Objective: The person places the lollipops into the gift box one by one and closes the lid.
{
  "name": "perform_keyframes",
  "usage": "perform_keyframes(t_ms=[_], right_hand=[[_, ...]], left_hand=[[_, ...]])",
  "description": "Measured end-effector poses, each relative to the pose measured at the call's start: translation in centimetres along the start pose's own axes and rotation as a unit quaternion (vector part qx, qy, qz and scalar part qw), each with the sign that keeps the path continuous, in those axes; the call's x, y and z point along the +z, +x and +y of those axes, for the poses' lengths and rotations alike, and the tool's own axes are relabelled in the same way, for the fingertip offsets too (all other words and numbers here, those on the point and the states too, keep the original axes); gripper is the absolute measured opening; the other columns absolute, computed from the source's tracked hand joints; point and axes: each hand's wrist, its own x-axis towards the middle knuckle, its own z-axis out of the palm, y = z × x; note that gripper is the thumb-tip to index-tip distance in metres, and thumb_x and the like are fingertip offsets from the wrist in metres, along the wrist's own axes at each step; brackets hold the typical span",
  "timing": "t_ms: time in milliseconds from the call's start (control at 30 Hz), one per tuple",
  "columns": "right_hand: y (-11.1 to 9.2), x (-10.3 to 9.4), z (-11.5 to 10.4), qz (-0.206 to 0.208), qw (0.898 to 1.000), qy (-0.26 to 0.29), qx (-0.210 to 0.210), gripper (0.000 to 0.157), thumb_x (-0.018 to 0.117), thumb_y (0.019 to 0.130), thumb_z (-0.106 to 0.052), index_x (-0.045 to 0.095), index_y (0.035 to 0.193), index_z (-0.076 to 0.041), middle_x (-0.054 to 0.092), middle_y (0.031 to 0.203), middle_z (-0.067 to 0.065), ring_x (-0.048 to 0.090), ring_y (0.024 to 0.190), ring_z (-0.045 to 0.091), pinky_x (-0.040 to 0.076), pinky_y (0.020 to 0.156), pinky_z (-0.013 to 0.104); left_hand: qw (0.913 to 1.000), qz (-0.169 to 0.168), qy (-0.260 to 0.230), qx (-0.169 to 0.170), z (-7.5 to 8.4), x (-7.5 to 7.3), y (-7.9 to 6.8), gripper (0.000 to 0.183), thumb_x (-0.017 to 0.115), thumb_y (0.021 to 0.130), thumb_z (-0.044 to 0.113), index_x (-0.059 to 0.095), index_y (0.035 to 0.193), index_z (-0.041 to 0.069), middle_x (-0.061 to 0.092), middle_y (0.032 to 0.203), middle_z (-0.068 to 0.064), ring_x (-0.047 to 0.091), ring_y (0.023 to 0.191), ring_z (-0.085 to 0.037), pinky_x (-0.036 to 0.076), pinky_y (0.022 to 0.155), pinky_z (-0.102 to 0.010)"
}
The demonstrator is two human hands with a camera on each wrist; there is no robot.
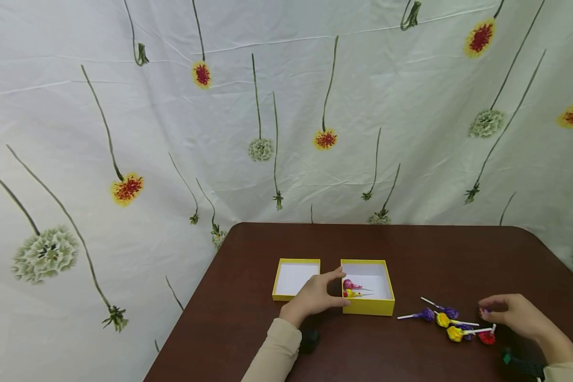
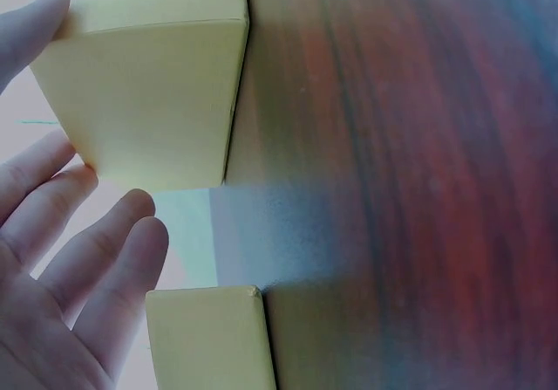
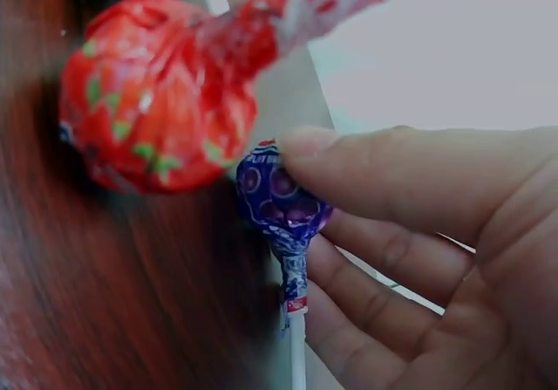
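My left hand grips the left side of a yellow open box, thumb at the front corner and forefinger at the back one. A pink lollipop and a yellow-and-red lollipop lie inside it, sticks pointing right. To the right, my right hand pinches a purple-wrapped lollipop by its head between thumb and fingers, its white stick hanging free. Close by it is a red lollipop, on the table beside several purple and yellow lollipops.
A shallow yellow lid with a white inside lies left of the box, behind my left hand. Everything stands on a dark brown table. Behind its far edge hangs a white cloth printed with flowers.
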Motion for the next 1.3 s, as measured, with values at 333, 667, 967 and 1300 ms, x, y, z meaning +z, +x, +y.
perform_keyframes(t_ms=[333, 667, 967, 1300], right_hand=[[-0.3, 0.6, -0.3, 0.049, 0.999, 0.018, 0.002, 0.043, 0.073, 0.092, -0.027, 0.069, 0.114, 0.010, 0.072, 0.107, 0.023, 0.069, 0.091, 0.029, 0.058, 0.073, 0.044], [-0.9, 0.7, -1.1, 0.140, 0.989, 0.046, 0.007, 0.047, 0.067, 0.097, -0.030, 0.065, 0.122, 0.010, 0.074, 0.109, 0.024, 0.057, 0.113, 0.055, 0.056, 0.076, 0.052], [-0.6, 0.9, -3.3, 0.191, 0.977, 0.092, 0.016, 0.056, 0.064, 0.099, -0.037, 0.061, 0.129, 0.010, 0.073, 0.112, 0.022, 0.053, 0.078, -0.015, 0.059, 0.072, 0.042], [0.3, 2.2, -5.1, 0.172, 0.977, 0.127, 0.006, 0.054, 0.062, 0.099, -0.036, 0.061, 0.131, 0.008, 0.072, 0.117, 0.019, 0.058, 0.083, -0.010, 0.059, 0.072, 0.029]], left_hand=[[1.0000, -0.003, -0.004, 0.001, 0.0, 0.1, 0.0, 0.068, 0.079, 0.086, 0.039, 0.054, 0.145, 0.017, 0.039, 0.160, 0.005, 0.043, 0.145, -0.023, 0.041, 0.115, -0.046], [1.0000, -0.002, -0.004, 0.005, -0.1, 0.2, 0.1, 0.068, 0.079, 0.085, 0.040, 0.055, 0.145, 0.017, 0.040, 0.160, 0.005, 0.043, 0.145, -0.022, 0.041, 0.115, -0.046], [0.9999, -0.003, -0.012, 0.004, 0.0, 0.0, -0.1, 0.069, 0.079, 0.086, 0.039, 0.054, 0.146, 0.017, 0.039, 0.160, 0.005, 0.042, 0.145, -0.024, 0.041, 0.115, -0.048], [0.9999, -0.007, -0.013, 0.003, -0.1, 0.0, 0.0, 0.068, 0.079, 0.086, 0.038, 0.054, 0.146, 0.018, 0.039, 0.160, 0.005, 0.042, 0.145, -0.024, 0.041, 0.115, -0.048]])
